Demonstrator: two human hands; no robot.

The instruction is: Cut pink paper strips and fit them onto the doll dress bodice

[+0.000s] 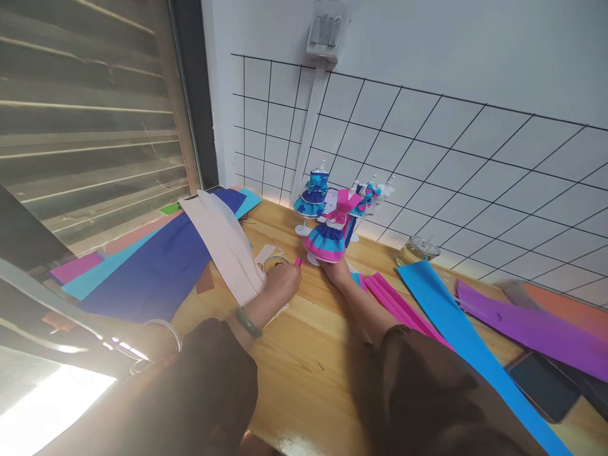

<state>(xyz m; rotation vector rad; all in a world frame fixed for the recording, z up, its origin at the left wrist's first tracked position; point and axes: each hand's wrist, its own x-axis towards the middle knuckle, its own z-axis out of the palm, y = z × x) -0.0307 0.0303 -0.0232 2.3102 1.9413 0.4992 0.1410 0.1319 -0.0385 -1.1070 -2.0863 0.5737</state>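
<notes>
My left hand (284, 283), a bracelet at its wrist, is closed over the table with a small pink piece (298, 261) showing at its fingertips. Just right of it, my right hand (335, 271) reaches under the hem of a pink, turquoise and navy doll dress (327, 240) on a miniature dress form. That hand's fingers are hidden behind the skirt, so I cannot see whether they grip the stand. A round tin or dish (275, 261) is partly visible behind my left hand. Beside it lies a long pale pink strip (221, 244).
Behind stand a form in a blue ruffled dress (312, 196) and other dressed forms (368, 199). Navy sheets (147, 272) lie left. At right are pink strips (403, 307), a blue strip (465, 329), a purple strip (532, 323), a glass jar (418, 250) and a phone (544, 385).
</notes>
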